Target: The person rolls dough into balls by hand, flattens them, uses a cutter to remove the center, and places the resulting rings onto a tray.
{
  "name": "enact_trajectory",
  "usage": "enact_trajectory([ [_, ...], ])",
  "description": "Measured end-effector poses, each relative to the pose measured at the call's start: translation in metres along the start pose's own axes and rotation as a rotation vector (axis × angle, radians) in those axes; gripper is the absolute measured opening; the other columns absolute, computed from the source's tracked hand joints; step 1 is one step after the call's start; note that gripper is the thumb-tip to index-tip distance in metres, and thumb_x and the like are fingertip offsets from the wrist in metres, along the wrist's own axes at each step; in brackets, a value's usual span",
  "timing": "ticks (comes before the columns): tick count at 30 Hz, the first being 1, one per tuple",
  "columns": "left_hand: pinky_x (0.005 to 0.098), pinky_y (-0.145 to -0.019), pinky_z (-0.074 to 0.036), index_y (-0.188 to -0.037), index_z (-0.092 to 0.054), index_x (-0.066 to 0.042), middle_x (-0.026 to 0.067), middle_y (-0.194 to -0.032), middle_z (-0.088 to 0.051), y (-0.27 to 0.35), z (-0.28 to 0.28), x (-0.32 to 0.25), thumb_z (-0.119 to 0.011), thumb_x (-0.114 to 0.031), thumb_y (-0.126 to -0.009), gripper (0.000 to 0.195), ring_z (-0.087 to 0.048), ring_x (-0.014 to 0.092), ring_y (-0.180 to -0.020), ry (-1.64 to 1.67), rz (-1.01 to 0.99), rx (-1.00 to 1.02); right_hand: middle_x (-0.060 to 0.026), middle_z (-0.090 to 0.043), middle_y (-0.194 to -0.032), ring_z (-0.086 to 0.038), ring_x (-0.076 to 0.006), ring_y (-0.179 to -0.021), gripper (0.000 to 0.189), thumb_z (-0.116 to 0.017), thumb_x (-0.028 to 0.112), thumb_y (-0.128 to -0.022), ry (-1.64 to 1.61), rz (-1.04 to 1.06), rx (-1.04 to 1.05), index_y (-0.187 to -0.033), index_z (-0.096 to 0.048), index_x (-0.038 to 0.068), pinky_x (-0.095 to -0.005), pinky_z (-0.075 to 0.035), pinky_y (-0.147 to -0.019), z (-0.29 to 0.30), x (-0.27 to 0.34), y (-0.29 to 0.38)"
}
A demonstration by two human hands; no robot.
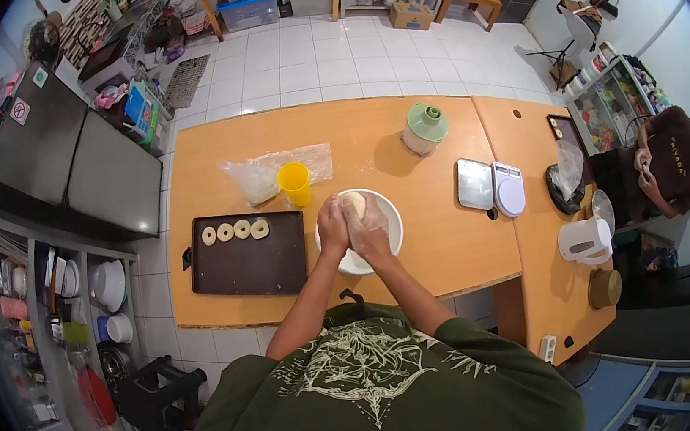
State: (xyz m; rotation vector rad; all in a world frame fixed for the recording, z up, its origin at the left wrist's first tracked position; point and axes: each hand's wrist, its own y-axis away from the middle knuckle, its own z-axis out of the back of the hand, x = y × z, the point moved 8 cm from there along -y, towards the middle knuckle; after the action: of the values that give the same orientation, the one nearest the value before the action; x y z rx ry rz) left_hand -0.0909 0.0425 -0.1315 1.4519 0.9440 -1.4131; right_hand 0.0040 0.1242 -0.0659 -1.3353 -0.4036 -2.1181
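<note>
My left hand (334, 224) and my right hand (369, 228) are pressed around a lump of pale dough (355, 202), held above a white bowl (396, 235). A floury film coats the fingers of my right hand. The bowl's inside is mostly hidden beneath my hands. To the left, a dark baking tray (249, 266) carries a row of several ring-shaped dough pieces (242, 229) along its far side. Just beyond my left hand stands a yellow plastic cup (296, 186). Behind the cup lies a clear plastic bag (258, 179) with whitish contents.
Further right on the wooden table (335, 127) are a green-lidded container (426, 129), a metal-topped scale (475, 184) and a white kitchen scale (509, 189). A white electric kettle (581, 241) sits on the side table. Beyond it, another person (664, 163) handles something small near a second tray (568, 132).
</note>
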Motion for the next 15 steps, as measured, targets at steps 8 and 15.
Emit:
enact_trajectory([
  [8, 0.0316, -0.073, -0.048, -0.095, -0.066, 0.003, 0.0062, -0.084, -0.064, -0.002, -0.014, -0.016, -0.045, -0.027, -0.103, 0.037, -0.057, 0.013, -0.078, 0.180, 0.192, 0.223, -0.0209, -0.065, -0.085, -0.062, -0.0311, -0.081, 0.046, -0.049, 0.041, -0.100, -0.106, -0.143, -0.082, -0.100, -0.062, -0.003, -0.0417, -0.048, -0.077, 0.030, -0.017, -0.012],
  [15, 0.0297, -0.067, -0.047, -0.090, -0.065, 0.001, 0.0027, -0.079, -0.061, -0.010, -0.003, -0.017, -0.048, -0.023, -0.103, 0.033, -0.054, 0.010, -0.073, 0.304, 0.216, 0.217, -0.0133, -0.060, -0.075, -0.054, -0.0207, -0.072, 0.048, -0.048, 0.040, -0.102, -0.191, -0.111, -0.097, -0.090, -0.064, -0.004, -0.0382, -0.045, -0.071, 0.043, -0.015, -0.017],
])
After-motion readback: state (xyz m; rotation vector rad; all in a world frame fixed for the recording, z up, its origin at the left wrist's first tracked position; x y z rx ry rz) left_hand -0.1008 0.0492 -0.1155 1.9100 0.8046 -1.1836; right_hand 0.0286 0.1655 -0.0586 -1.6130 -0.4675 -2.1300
